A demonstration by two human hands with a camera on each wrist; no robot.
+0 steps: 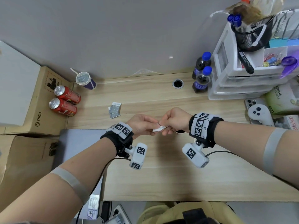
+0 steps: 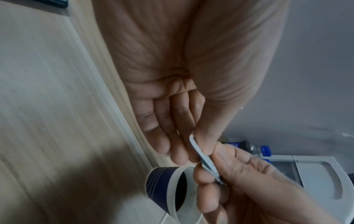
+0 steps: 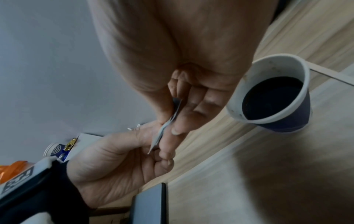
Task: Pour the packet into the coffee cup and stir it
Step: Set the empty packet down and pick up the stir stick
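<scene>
Pinching the packet, left hand meets right hand (thumbs uppermost).

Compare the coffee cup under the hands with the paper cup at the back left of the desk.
The coffee cup holds dark liquid and no stirrer shows in it; the back-left paper cup looks pale inside with a stirrer sticking out. The coffee cup sits below the right hand, the other by the red cans. Both are dark blue with white rims.

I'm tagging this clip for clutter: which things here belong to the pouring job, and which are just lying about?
In use:
- packet, pinched by left hand and right hand
- coffee cup

Lying about:
- two red cans
- two cola bottles
- spare sachets
- cup with stirrer
</scene>
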